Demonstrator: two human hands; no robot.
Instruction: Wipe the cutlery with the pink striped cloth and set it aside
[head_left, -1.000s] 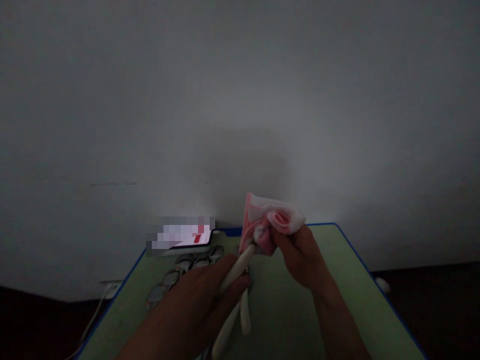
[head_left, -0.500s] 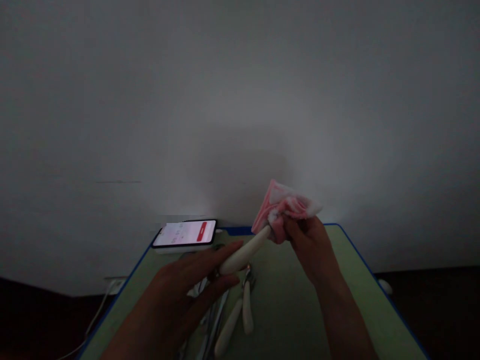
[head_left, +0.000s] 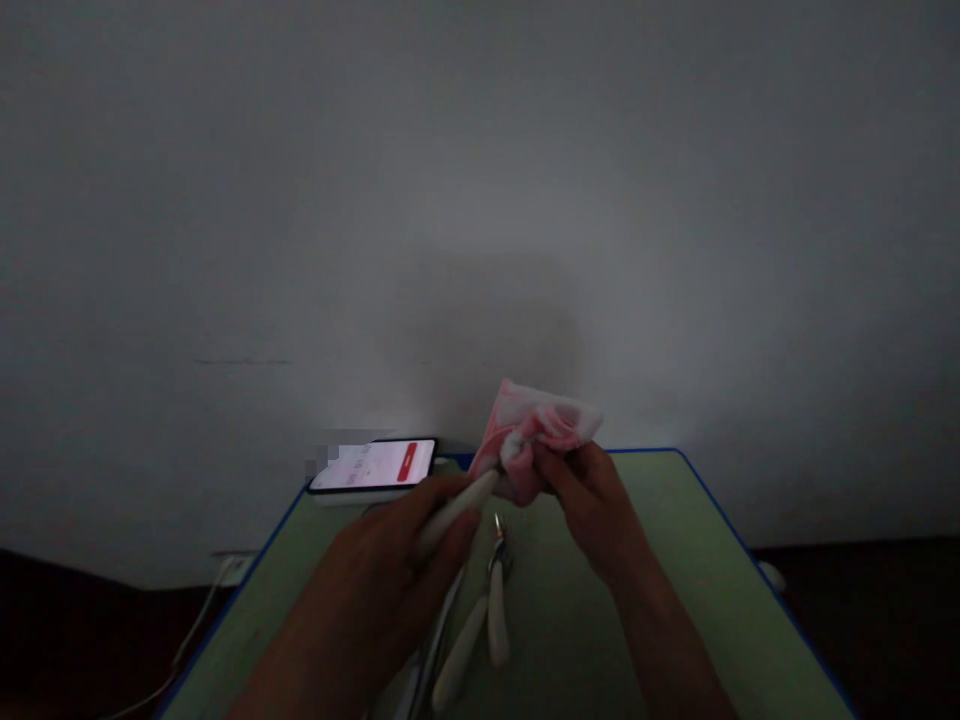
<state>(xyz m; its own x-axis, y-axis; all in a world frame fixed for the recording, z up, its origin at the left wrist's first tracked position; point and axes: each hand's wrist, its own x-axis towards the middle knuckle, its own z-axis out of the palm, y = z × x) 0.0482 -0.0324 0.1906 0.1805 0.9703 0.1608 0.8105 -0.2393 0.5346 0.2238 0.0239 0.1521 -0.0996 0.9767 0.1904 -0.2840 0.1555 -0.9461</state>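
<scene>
My left hand is closed around the pale handle of a utensil, held at a slant above the table. The utensil's far end is hidden inside a bunched pink and white cloth. Fingers of my right hand pinch this cloth around the covered end. Below my hands lie two more white-handled utensils, one handle long and slanted, the other handle with a metal end pointing away. Long metal pieces lie partly hidden under my left hand.
A phone with a lit screen rests on a white block at the table's back left corner. The pale green table has a blue edge and stands against a grey wall. A white cable hangs at the left.
Both hands have moved left and slightly down or nearer, carrying the cloth and utensil. My left fingers have closed further round the handle, while my right hand keeps its pinch on the cloth.
</scene>
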